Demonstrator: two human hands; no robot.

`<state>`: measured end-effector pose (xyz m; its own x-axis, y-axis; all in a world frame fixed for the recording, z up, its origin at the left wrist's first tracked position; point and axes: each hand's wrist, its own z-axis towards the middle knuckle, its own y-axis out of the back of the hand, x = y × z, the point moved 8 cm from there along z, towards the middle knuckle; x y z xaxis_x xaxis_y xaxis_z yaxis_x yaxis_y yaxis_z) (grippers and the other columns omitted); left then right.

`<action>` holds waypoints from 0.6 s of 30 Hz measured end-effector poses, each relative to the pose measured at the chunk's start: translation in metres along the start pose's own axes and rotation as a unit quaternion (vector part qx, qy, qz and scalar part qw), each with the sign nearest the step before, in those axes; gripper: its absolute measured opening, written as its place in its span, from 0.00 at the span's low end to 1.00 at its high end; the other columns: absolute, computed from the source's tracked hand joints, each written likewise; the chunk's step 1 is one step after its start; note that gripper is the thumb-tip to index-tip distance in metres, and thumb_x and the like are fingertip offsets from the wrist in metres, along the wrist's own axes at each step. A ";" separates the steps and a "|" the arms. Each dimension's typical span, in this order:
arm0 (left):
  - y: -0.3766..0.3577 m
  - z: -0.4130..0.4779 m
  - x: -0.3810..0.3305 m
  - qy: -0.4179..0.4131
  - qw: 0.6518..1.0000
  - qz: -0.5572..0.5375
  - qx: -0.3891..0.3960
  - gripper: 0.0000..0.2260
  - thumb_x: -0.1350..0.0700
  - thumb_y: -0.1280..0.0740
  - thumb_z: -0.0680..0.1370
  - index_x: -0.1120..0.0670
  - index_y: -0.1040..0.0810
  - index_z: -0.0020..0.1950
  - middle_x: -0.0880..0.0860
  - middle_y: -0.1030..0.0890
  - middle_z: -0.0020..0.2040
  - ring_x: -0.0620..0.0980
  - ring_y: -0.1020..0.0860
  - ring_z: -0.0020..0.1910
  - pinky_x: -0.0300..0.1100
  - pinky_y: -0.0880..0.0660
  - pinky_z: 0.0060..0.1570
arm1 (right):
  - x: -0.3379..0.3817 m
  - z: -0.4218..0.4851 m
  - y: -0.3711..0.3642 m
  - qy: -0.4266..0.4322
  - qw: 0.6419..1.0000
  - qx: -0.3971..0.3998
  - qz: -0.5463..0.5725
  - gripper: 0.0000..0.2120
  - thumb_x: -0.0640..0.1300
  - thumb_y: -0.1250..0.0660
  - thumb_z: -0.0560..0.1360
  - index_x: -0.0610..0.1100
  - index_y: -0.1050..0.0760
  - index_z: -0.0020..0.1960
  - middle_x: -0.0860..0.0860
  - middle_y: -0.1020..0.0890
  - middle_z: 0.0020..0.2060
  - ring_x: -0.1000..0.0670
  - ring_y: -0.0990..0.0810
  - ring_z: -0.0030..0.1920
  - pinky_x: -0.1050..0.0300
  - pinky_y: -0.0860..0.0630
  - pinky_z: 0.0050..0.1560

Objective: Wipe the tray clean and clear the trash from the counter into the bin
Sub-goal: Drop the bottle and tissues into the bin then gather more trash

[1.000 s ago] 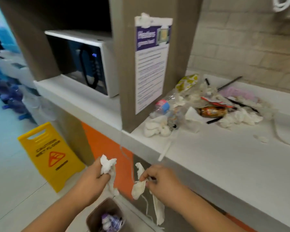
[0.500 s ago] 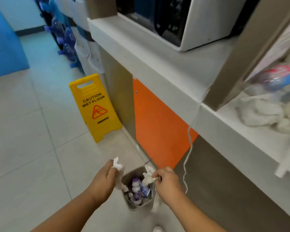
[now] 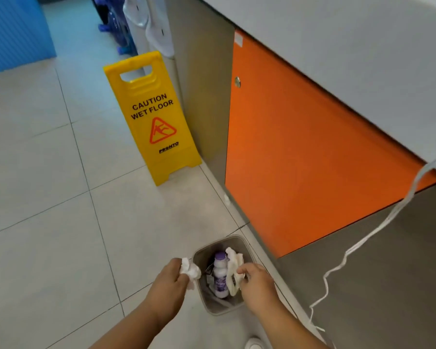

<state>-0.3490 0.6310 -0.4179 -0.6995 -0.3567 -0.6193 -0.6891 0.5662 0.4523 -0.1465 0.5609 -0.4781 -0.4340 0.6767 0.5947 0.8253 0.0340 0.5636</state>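
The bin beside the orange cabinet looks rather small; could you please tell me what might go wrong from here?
The left hand holds its crumpled tissue over the left rim of the bin, not its middle; released there, it might land on the floor.
A bottle already fills much of the bin, so the long tissue pinched by the right hand may drape over the edge.
A white strip hangs from the counter near the right hand; it could snag.

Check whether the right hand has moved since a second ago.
Yes: the right hand, pinching crumpled white tissue, has dropped from counter-edge height to the small grey plastic bin's right rim.
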 end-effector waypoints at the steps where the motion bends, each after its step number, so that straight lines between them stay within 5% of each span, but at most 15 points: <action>1: -0.002 0.004 0.005 0.005 1.000 0.008 -0.002 0.04 0.54 0.39 0.78 0.50 0.27 0.45 0.52 0.20 0.46 0.53 0.23 0.44 0.48 0.25 0.45 | -0.006 0.002 -0.004 -0.008 1.000 0.007 0.000 0.11 0.36 0.38 0.76 0.52 0.27 0.46 0.54 0.29 0.51 0.53 0.27 0.49 0.72 0.33 0.40; 6: -0.016 0.011 -0.003 -0.019 0.999 0.039 -0.014 0.12 0.61 0.41 0.77 0.43 0.27 0.49 0.50 0.21 0.42 0.46 0.24 0.38 0.36 0.31 0.33 | -0.028 -0.001 -0.013 -0.048 0.998 0.030 0.021 0.14 0.37 0.36 0.74 0.56 0.26 0.39 0.49 0.25 0.55 0.51 0.23 0.51 0.69 0.29 0.44; 10: -0.029 0.009 -0.012 -0.026 0.999 0.036 -0.008 0.09 0.55 0.38 0.79 0.39 0.26 0.51 0.43 0.19 0.46 0.41 0.23 0.45 0.31 0.29 0.43 | -0.035 -0.006 -0.006 -0.059 0.997 0.035 0.031 0.14 0.38 0.36 0.75 0.57 0.27 0.38 0.51 0.24 0.52 0.54 0.23 0.47 0.72 0.32 0.39; 13: -0.037 0.012 -0.014 -0.021 0.997 0.077 0.018 0.18 0.58 0.34 0.75 0.46 0.26 0.64 0.47 0.20 0.56 0.46 0.22 0.55 0.36 0.27 0.53 | -0.038 -0.006 0.001 -0.053 0.997 0.024 0.050 0.13 0.38 0.37 0.76 0.56 0.26 0.40 0.51 0.23 0.53 0.56 0.24 0.47 0.76 0.34 0.38; 18: -0.034 0.007 -0.026 -0.012 0.995 0.103 0.012 0.18 0.55 0.35 0.77 0.50 0.28 0.67 0.49 0.22 0.61 0.48 0.25 0.61 0.38 0.31 0.59 | -0.026 -0.012 0.020 -0.042 0.995 0.003 0.089 0.13 0.36 0.39 0.76 0.53 0.23 0.43 0.52 0.22 0.52 0.60 0.24 0.45 0.74 0.32 0.40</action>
<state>-0.3062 0.6260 -0.4221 -0.8207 -0.2137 -0.5300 -0.5267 0.6426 0.5565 -0.1228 0.5353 -0.4753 -0.2496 0.7312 0.6349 0.8889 -0.0870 0.4497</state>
